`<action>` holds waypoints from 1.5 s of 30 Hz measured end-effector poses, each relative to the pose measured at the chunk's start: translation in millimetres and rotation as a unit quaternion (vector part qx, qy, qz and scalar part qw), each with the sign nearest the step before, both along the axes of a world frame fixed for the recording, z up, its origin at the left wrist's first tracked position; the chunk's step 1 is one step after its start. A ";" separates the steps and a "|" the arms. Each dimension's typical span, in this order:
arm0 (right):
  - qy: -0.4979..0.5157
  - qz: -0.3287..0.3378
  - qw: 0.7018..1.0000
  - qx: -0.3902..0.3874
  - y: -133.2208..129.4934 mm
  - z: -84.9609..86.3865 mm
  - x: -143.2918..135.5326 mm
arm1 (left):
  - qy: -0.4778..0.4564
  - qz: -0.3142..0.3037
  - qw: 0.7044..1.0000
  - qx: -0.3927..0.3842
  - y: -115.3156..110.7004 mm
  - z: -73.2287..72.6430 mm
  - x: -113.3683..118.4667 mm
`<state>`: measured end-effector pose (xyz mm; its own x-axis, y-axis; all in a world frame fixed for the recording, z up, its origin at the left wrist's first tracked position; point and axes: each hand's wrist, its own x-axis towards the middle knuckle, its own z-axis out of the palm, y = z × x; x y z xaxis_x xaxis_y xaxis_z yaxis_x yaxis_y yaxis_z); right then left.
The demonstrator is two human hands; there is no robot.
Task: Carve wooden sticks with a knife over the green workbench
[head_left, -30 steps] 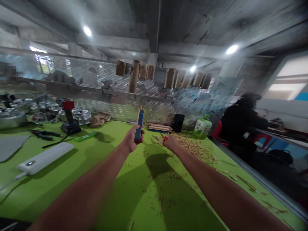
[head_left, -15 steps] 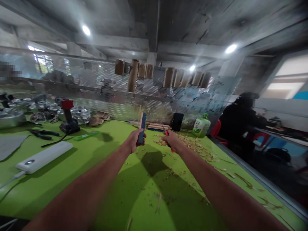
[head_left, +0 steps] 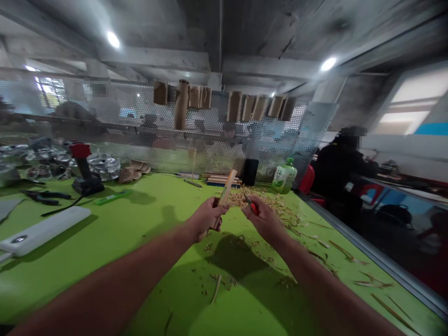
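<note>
My left hand [head_left: 209, 215] is closed around a thin wooden piece [head_left: 227, 186], which points up and to the right above the green table [head_left: 140, 242]. Its pale wooden face shows. To the right, my right hand [head_left: 262, 214] grips a red-handled knife [head_left: 252, 206] with a short dark blade pointing up and left. The blade and the wood are apart. Behind my right hand lies a heap of wood shavings [head_left: 241, 196], and loose chips are scattered below both hands.
On the left are a red and black cordless drill [head_left: 83, 170], pliers [head_left: 45, 197], a green cutter [head_left: 112, 196] and a white bar [head_left: 45, 231]. Stacked wood strips [head_left: 219, 180], a black phone [head_left: 250, 171] and a green-capped bottle [head_left: 284, 176] stand behind. A person [head_left: 338, 163] sits at right.
The wooden piece has turned in my left hand from its blue side to its pale face and tilts right. Both hands have shifted right and slightly down; the camera view has turned.
</note>
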<state>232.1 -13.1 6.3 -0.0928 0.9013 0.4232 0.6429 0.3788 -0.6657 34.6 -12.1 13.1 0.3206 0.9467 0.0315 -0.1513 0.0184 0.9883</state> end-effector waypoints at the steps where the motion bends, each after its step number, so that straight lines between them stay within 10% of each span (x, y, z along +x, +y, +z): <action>1: -0.034 -0.007 0.999 0.007 1.0 -2.4 -0.9 | 0.011 0.008 1.000 -0.005 0.2 -1.0 0.3; 22: -0.263 -0.114 0.957 0.046 1.3 7.7 3.6 | 0.032 -0.039 0.998 -0.028 -26.8 14.0 9.7; 29: 0.041 0.009 0.998 -0.042 9.8 -1.6 2.8 | -0.009 0.046 0.998 -0.051 -13.9 7.2 6.4; 33: 0.244 0.155 0.938 -0.193 9.5 -11.2 -2.3 | -0.022 0.075 0.995 -0.059 -3.3 2.7 1.8; 45: 0.316 0.176 0.881 -0.306 4.6 -11.8 0.7 | -0.095 0.078 0.990 -0.071 -8.5 9.8 -0.4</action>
